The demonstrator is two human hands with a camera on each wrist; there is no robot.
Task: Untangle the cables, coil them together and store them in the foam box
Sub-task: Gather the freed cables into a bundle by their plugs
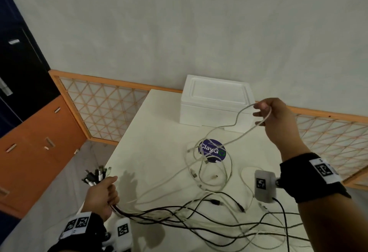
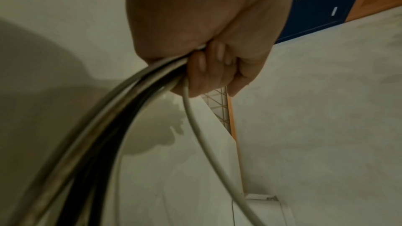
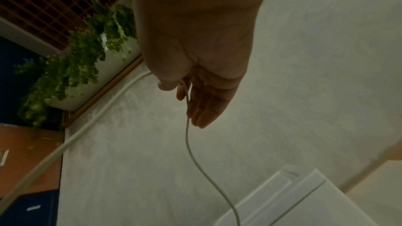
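My left hand (image 1: 103, 194) grips a bundle of black and white cables (image 1: 159, 215) near the table's left edge, with several plugs (image 1: 95, 175) sticking out above the fist. The left wrist view shows the fingers (image 2: 202, 68) curled round that bundle (image 2: 121, 114). My right hand (image 1: 266, 112) is raised in front of the closed white foam box (image 1: 215, 102) and pinches a loop of one white cable (image 1: 235, 138) between thumb and fingers; in the right wrist view this cable (image 3: 189, 143) hangs down from the pinch. More white cable (image 1: 211, 170) lies tangled on the table.
The white table (image 1: 151, 136) carries a round blue sticker (image 1: 212, 150) under the tangle. The foam box (image 3: 300, 198) has its lid on and stands at the table's back edge. A lattice screen (image 1: 103, 108) runs behind the table; orange drawers (image 1: 35, 152) stand at the left.
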